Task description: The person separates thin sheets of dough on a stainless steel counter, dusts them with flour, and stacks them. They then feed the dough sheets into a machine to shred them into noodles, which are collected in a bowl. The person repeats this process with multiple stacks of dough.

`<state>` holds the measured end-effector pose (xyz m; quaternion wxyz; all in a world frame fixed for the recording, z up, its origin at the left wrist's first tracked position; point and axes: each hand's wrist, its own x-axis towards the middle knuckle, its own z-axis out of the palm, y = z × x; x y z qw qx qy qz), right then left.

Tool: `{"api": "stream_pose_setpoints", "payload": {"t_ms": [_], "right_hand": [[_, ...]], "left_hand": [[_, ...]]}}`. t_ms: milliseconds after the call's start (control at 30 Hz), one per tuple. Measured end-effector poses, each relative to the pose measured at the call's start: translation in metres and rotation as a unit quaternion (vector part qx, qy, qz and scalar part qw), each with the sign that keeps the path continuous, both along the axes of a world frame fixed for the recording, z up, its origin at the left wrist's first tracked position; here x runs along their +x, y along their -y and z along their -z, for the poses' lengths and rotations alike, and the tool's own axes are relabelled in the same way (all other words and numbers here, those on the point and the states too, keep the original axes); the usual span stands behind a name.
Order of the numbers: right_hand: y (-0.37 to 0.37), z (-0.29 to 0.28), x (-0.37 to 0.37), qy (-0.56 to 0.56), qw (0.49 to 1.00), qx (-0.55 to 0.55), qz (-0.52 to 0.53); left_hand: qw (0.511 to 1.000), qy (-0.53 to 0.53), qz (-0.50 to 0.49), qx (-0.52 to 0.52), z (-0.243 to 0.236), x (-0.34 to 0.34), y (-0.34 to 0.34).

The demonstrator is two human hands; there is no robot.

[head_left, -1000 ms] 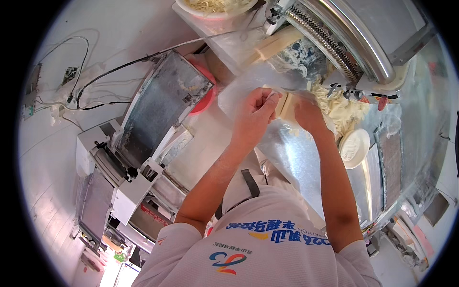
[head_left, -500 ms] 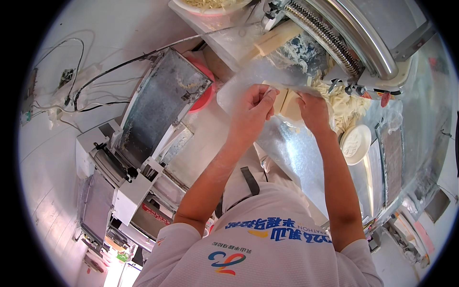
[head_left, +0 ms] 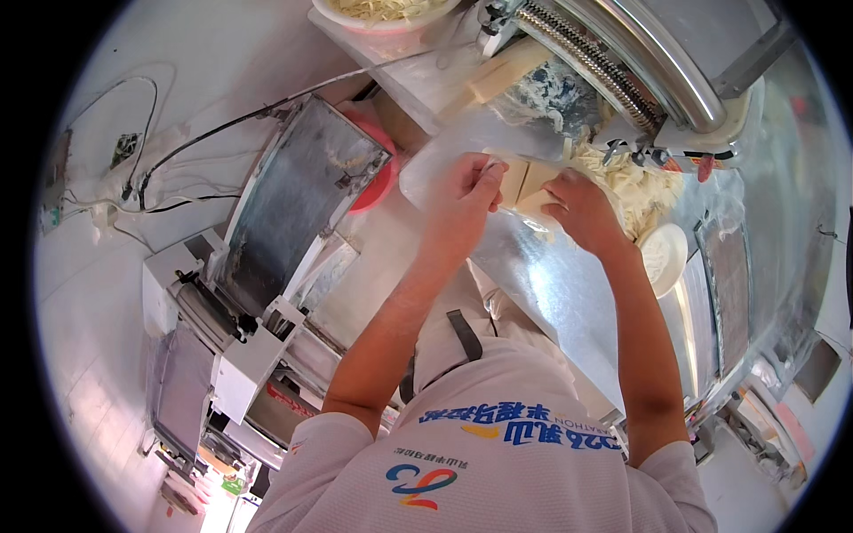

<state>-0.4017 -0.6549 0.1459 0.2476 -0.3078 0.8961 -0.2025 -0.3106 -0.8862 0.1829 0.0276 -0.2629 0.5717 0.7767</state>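
Observation:
My left hand (head_left: 480, 186) is closed in a pinch over the left end of the metal worktop (head_left: 569, 293). A small pale bit shows at its fingertips, too small to name. To its right, my right hand (head_left: 579, 206) has curled fingers, with thumb and forefinger close together; what they hold, if anything, cannot be made out. Pale yellow dough slabs (head_left: 524, 182) lie on the worktop between and just beyond my hands. Beside the right hand is a heap of cut, flour-dusted noodles (head_left: 635, 182).
A noodle machine with rollers (head_left: 622, 80) stands at the far right. Near the noodles sits a white bowl of flour (head_left: 662, 258). At the far left are a tub of noodles (head_left: 391, 22) and a cable (head_left: 267, 108); another machine with a grey tray (head_left: 302, 178) stands left.
My right hand has turned, bringing its thumb and forefinger into sight beside the dough. My left hand has shifted slightly left, still pinched. The view has moved a little.

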Motion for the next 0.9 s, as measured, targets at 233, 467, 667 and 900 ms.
{"api": "stream_pose_setpoints", "payload": {"t_ms": [233, 467, 667, 900], "right_hand": [[0.012, -0.163, 0.051, 0.032, 0.972, -0.140, 0.184], [-0.018, -0.157, 0.140, 0.239, 0.653, -0.423, 0.581], [-0.078, -0.129, 0.190, 0.233, 0.713, -0.271, 0.603], [-0.158, -0.080, 0.201, 0.470, 0.440, -0.525, 0.557]], "left_hand": [[0.994, 0.026, -0.106, -0.026, 0.010, 0.073, -0.010], [0.804, -0.118, 0.055, 0.581, -0.042, 0.072, -0.114], [0.922, 0.017, 0.210, 0.325, -0.024, 0.091, -0.153], [0.927, 0.044, 0.362, -0.084, -0.045, 0.090, -0.213]]}}
